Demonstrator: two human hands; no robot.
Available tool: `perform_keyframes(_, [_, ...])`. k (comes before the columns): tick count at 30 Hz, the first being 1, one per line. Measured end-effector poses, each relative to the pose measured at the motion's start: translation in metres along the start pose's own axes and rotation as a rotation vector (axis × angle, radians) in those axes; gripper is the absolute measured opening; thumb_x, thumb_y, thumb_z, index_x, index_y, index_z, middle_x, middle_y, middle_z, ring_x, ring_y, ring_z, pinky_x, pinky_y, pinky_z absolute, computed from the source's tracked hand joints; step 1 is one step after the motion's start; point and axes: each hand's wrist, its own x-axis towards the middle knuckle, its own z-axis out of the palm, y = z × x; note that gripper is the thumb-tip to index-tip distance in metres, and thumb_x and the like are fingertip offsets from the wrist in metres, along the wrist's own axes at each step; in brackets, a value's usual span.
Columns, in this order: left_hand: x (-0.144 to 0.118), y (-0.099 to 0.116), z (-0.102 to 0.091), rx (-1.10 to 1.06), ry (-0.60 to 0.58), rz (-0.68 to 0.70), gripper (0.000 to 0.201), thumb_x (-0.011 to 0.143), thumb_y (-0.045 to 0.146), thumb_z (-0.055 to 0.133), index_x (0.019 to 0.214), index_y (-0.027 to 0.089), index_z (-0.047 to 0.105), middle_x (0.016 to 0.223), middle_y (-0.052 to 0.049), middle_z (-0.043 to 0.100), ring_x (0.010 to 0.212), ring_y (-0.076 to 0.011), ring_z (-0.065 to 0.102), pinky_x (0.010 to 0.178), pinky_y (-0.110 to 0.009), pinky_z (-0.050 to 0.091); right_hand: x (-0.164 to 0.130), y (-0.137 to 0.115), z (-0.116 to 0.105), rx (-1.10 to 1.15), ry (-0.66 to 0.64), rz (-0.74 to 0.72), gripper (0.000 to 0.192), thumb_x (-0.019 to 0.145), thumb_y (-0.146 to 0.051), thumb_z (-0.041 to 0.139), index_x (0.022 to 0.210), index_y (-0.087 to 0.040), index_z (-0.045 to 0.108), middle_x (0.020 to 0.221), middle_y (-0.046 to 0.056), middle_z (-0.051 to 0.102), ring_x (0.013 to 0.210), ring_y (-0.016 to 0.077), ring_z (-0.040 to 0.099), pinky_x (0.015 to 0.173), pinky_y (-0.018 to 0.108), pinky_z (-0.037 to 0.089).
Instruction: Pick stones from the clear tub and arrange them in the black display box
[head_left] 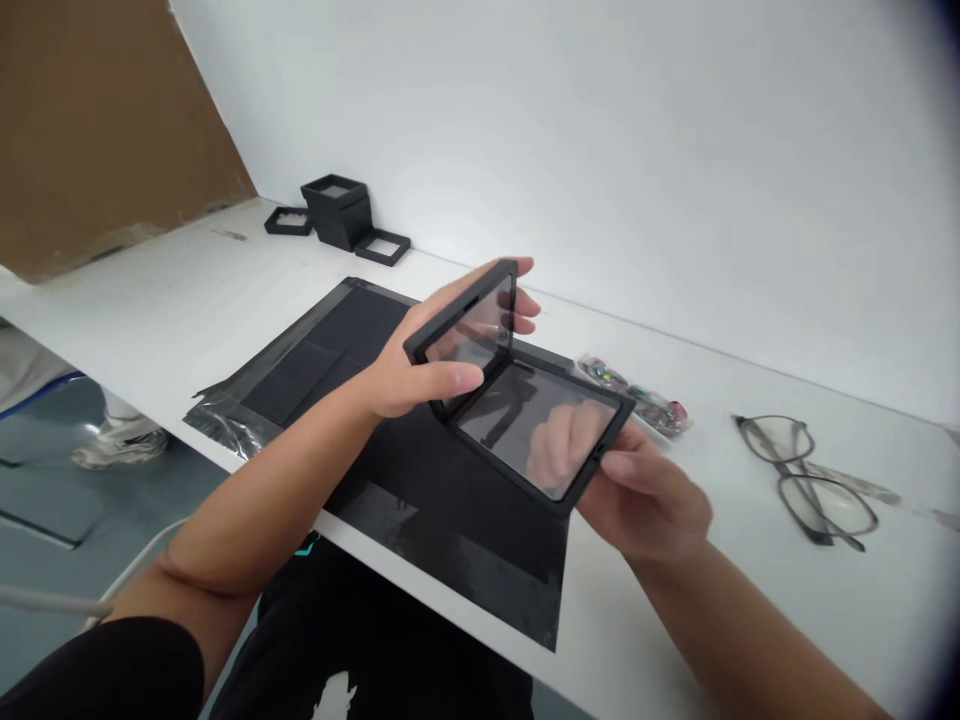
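Note:
A black hinged display frame with clear film windows [536, 425] is spread apart between my hands, above a black sheet. My left hand [420, 365] grips its raised half, thumb across the inner edge and fingers behind the film. The lower half lies tilted in my right hand [649, 490], with the thumb on its outer rim and the fingers showing through the clear film from beneath. Nothing is visible between the two films. Under the frame, the black sheet [450, 500] in clear plastic lies on the white table [622, 620] and reaches its front edge.
A stack of black frames [337, 215] stands at the back left, with loose frames beside it. Behind my right hand lies a clear bag of colourful small items [637, 395]. Eyeglasses [810, 475] rest at the right. A white wall [600, 150] closes the back.

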Motion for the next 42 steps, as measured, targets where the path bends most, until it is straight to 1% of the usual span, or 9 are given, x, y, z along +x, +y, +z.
perform_keyframes(5, [-0.002,-0.003,-0.002,0.017,-0.123,0.021,0.071,0.064,0.047,0.082,0.128,0.024,0.062,0.120,-0.010,0.066,0.115,-0.0317,0.063,0.103,-0.044,0.052,-0.002,0.011,0.001,0.039,-0.072,0.102,0.041,0.085,-0.057,0.054,0.065,-0.022,0.062,0.056,0.000,0.052,0.052,0.0159,0.050,0.052,0.031,0.043])
perform_keyframes(9, [0.000,-0.010,-0.005,-0.056,-0.050,0.031,0.061,0.072,0.045,0.076,0.128,0.025,0.062,0.124,-0.007,0.065,0.117,-0.0280,0.062,0.107,-0.043,0.050,-0.002,0.022,0.003,0.052,0.141,0.307,0.031,0.084,-0.040,0.067,0.062,-0.020,0.057,0.062,-0.001,0.053,0.057,0.0130,0.052,0.050,0.026,0.045])
perform_keyframes(14, [0.009,-0.032,-0.016,-0.218,0.059,-0.144,0.053,0.081,0.042,0.070,0.128,0.020,0.061,0.123,-0.010,0.069,0.113,-0.0264,0.067,0.102,-0.041,0.053,-0.002,0.035,0.009,0.150,0.149,0.615,0.032,0.082,-0.051,0.068,0.080,-0.021,0.060,0.060,-0.003,0.054,0.052,0.0120,0.049,0.036,0.019,0.036])
perform_keyframes(18, [0.013,-0.051,-0.015,-0.117,0.310,-0.354,0.055,0.082,0.047,0.071,0.128,0.019,0.058,0.114,-0.011,0.073,0.091,-0.0226,0.075,0.079,-0.034,0.062,-0.002,0.039,0.010,0.099,0.296,0.509,0.034,0.076,-0.050,0.075,0.078,-0.019,0.061,0.055,-0.006,0.049,0.049,0.0090,0.044,0.041,0.020,0.038])
perform_keyframes(24, [0.011,-0.074,-0.013,0.132,0.477,-0.274,0.057,0.077,0.045,0.077,0.124,0.018,0.059,0.093,-0.005,0.073,0.068,-0.0141,0.072,0.056,-0.022,0.058,-0.001,0.048,0.003,-0.079,0.321,0.441,0.040,0.076,-0.056,0.072,0.078,-0.019,0.057,0.056,-0.007,0.049,0.049,0.0078,0.045,0.045,0.022,0.042])
perform_keyframes(32, [0.010,-0.078,-0.025,0.305,0.265,-0.239,0.053,0.067,0.040,0.085,0.112,0.017,0.069,0.074,0.000,0.069,0.056,-0.0075,0.058,0.056,-0.023,0.052,0.000,0.056,-0.007,-0.322,0.387,0.497,0.042,0.076,-0.051,0.074,0.099,-0.021,0.055,0.059,-0.006,0.053,0.046,0.0115,0.050,0.036,0.023,0.042])
perform_keyframes(35, [0.009,-0.066,-0.023,0.344,0.251,-0.202,0.057,0.066,0.040,0.086,0.116,0.017,0.071,0.076,-0.003,0.072,0.065,-0.0116,0.065,0.066,-0.025,0.055,-0.003,0.054,-0.010,-0.571,0.418,0.459,0.051,0.080,-0.051,0.070,0.118,-0.023,0.052,0.065,-0.003,0.060,0.049,0.0142,0.056,0.042,0.026,0.042])
perform_keyframes(39, [0.009,-0.057,-0.023,0.453,0.326,-0.132,0.058,0.069,0.043,0.084,0.120,0.018,0.069,0.075,-0.003,0.073,0.069,-0.0148,0.068,0.069,-0.027,0.055,-0.003,0.048,-0.005,-1.345,0.290,0.446,0.056,0.093,-0.063,0.046,0.125,-0.018,0.054,0.082,0.010,0.070,0.074,0.0261,0.068,0.060,0.034,0.045])
perform_keyframes(42, [0.009,-0.061,-0.027,0.618,0.364,-0.121,0.054,0.074,0.042,0.080,0.122,0.020,0.067,0.083,-0.004,0.075,0.074,-0.0158,0.068,0.074,-0.028,0.055,0.000,0.045,0.000,-1.652,0.208,0.527,0.055,0.098,-0.059,0.034,0.128,-0.017,0.054,0.086,0.011,0.073,0.078,0.0298,0.070,0.063,0.035,0.044])
